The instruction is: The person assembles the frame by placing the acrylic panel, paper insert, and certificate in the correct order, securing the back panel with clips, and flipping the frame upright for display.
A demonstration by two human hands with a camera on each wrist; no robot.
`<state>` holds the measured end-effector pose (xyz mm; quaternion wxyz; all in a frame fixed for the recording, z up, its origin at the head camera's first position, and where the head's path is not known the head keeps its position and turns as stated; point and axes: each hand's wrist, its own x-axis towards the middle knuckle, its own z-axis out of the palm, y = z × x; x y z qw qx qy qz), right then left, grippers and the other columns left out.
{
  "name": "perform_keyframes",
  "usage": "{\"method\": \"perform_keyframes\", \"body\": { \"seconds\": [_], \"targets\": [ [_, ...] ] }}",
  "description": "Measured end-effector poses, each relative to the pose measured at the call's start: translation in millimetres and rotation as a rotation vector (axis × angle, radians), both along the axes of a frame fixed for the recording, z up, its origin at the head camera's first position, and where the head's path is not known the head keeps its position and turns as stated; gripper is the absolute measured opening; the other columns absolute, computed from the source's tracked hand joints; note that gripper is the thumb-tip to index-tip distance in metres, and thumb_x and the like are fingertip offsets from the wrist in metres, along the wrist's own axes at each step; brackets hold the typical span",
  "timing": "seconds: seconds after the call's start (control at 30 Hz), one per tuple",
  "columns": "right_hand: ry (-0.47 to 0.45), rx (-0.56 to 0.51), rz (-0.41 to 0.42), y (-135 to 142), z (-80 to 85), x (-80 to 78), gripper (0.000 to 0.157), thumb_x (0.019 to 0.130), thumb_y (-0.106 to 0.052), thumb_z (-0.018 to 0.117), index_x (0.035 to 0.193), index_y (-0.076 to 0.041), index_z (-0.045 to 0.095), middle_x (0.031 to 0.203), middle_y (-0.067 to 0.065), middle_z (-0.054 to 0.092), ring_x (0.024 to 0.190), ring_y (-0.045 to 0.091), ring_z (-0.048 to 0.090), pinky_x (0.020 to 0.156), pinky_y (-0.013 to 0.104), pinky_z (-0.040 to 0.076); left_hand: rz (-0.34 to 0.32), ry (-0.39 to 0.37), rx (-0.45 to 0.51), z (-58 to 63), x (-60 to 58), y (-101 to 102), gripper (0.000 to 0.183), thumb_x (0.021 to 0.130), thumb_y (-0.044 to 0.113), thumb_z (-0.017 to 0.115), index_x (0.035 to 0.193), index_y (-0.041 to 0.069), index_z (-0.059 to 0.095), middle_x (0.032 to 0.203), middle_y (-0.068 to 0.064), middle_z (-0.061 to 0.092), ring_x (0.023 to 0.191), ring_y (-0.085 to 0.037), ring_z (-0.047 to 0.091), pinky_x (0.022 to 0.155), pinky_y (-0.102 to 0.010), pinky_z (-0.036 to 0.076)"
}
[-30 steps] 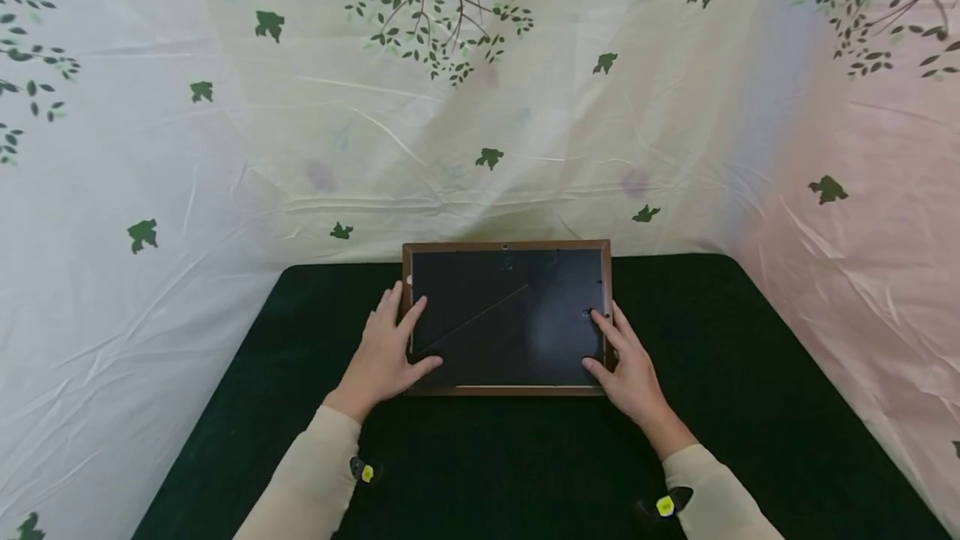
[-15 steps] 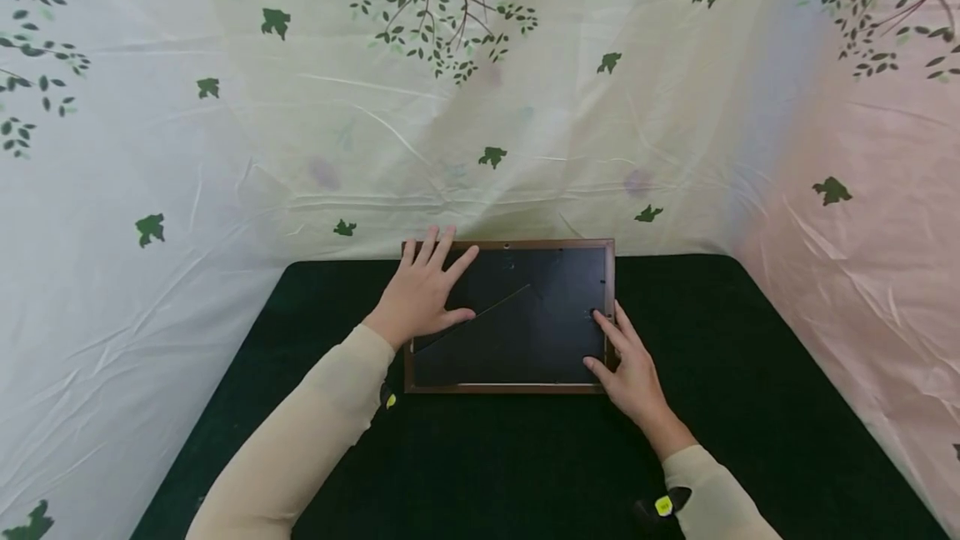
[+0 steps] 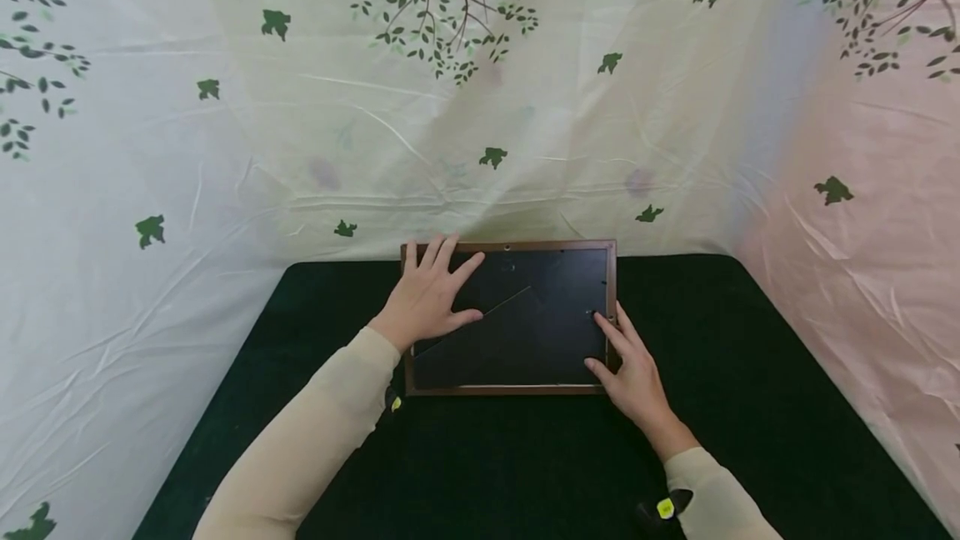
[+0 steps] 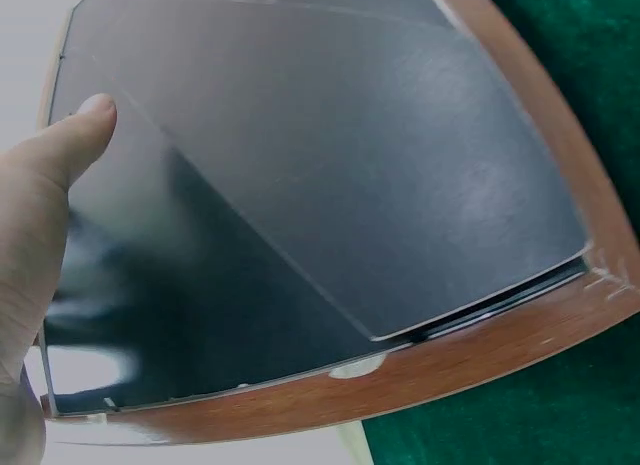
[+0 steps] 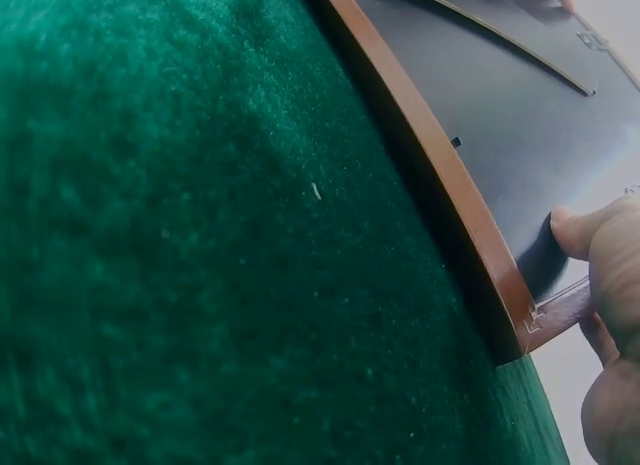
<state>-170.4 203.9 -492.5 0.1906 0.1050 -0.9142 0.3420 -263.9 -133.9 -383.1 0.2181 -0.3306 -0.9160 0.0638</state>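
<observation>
A picture frame [image 3: 540,340] lies back side up, with a brown wooden border and a black backing board [image 4: 440,175] crossed by a diagonal line. My left hand [image 3: 427,298] rests spread over its upper left corner, fingers straight and reaching across the far border. Its thumb [image 4: 85,135] lies over the board. At the right border my right hand [image 3: 633,377] holds the frame, thumb and index finger on the board and the other fingers along the outer side. In the left wrist view, a narrow dark gap [image 4: 500,305] runs between board and border near one corner.
The frame lies at the far edge of a table with a dark green cloth [image 3: 510,465]. Behind it hangs a pale curtain [image 3: 420,140] printed with leaves and branches, which also runs along both sides. A small metal clip [image 5: 592,41] shows on the backing.
My left hand has moved from the frame's left side up and right, onto the upper left corner, then stayed nearly still. The right hand and the frame have hardly moved.
</observation>
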Motion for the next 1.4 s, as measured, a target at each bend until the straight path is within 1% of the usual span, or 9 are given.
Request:
{"method": "perform_keyframes", "body": {
  "seconds": [0.37,0.53,0.73,0.87,1.0,1.1,1.17,1.3,1.4],
  "targets": [
    [0.011,-0.007,0.002,0.7,-1.4,0.9,0.08,0.081,-0.013,0.078,0.149,-0.027,0.037,0.161,0.002,0.01,0.139,0.036,0.028,0.099,0.06,0.037,0.012,0.011,-0.048,13.9,-14.2,-3.4,0.075,0.092,0.06,0.05,0.154,0.037,0.014,0.147,-0.016,0.034,0.133,-0.036,0.035,0.103,-0.069,0.023],
    [0.016,-0.007,0.002,1.2,-2.4,1.1,0.081,0.081,-0.012,0.079,0.149,-0.027,0.037,0.161,0.002,0.01,0.139,0.037,0.029,0.099,0.06,0.037,0.021,-0.032,-0.048,16.9,-18.7,-3.9,0.069,0.097,0.05,0.048,0.154,0.037,0.012,0.131,-0.013,0.046,0.121,-0.032,0.046,0.104,-0.065,0.025],
    [0.019,0.002,-0.015,1.2,-3.4,2.2,0.081,0.08,-0.014,0.08,0.148,-0.028,0.038,0.161,-0.002,0.009,0.14,0.035,0.028,0.1,0.058,0.037,0.021,-0.042,-0.048,17.1,-20.5,-2.7,0.084,0.088,0.07,0.045,0.154,0.038,0.004,0.116,-0.014,0.045,0.105,-0.033,0.048,0.103,-0.064,0.024],
    [0.037,0.024,-0.02,2.0,-2.0,2.8,0.081,0.078,-0.015,0.081,0.147,-0.027,0.04,0.161,-0.002,0.01,0.138,0.035,0.03,0.098,0.058,0.04,0.015,-0.016,-0.043,13.7,-19.4,-3.9,0.099,0.078,0.082,0.045,0.154,0.038,-0.001,0.115,-0.015,0.043,0.103,-0.033,0.046,0.103,-0.066,0.021],
    [0.109,0.061,0.005,6.0,3.6,0.5,0.076,0.076,-0.016,0.083,0.142,-0.02,0.047,0.16,0.001,0.012,0.135,0.036,0.034,0.094,0.058,0.043,-0.001,0.006,-0.027,10.9,-18.8,-5.0,0.103,0.075,0.083,0.048,0.154,0.037,-0.001,0.116,-0.015,0.043,0.105,-0.034,0.045,0.104,-0.067,0.018],
    [0.212,0.108,0.035,11.9,14.8,-7.0,0.072,0.074,-0.018,0.085,0.137,-0.013,0.052,0.159,0.006,0.017,0.134,0.036,0.033,0.095,0.059,0.04,-0.012,0.012,-0.015,10.7,-18.0,-4.7,0.104,0.075,0.081,0.051,0.154,0.036,0.001,0.116,-0.015,0.042,0.105,-0.034,0.045,0.105,-0.068,0.017],
    [0.286,0.148,0.06,16.0,28.9,-15.3,0.07,0.073,-0.019,0.085,0.135,-0.01,0.054,0.157,0.01,0.021,0.135,0.037,0.031,0.098,0.06,0.036,-0.016,0.015,-0.01,11.3,-17.4,-4.2,0.103,0.075,0.08,0.052,0.155,0.036,0.003,0.116,-0.015,0.043,0.105,-0.034,0.044,0.105,-0.068,0.016],
    [0.409,0.267,0.127,19.4,68.5,-38.4,0.078,0.069,-0.025,0.086,0.138,-0.01,0.052,0.154,0.014,0.029,0.137,0.036,0.03,0.103,0.057,0.033,-0.013,0.022,-0.007,13.1,-13.9,-4.8,0.102,0.075,0.079,0.053,0.155,0.035,0.008,0.117,-0.015,0.043,0.108,-0.034,0.044,0.104,-0.068,0.017],
    [0.463,0.384,0.201,16.6,97.9,-56.7,0.086,0.068,-0.033,0.086,0.143,-0.014,0.047,0.154,0.01,0.031,0.14,0.034,0.028,0.108,0.058,0.027,-0.017,0.031,-0.004,14.2,-10.9,-5.1,0.101,0.076,0.078,0.054,0.155,0.034,0.01,0.117,-0.015,0.042,0.108,-0.034,0.043,0.105,-0.068,0.016]
  ]
}}
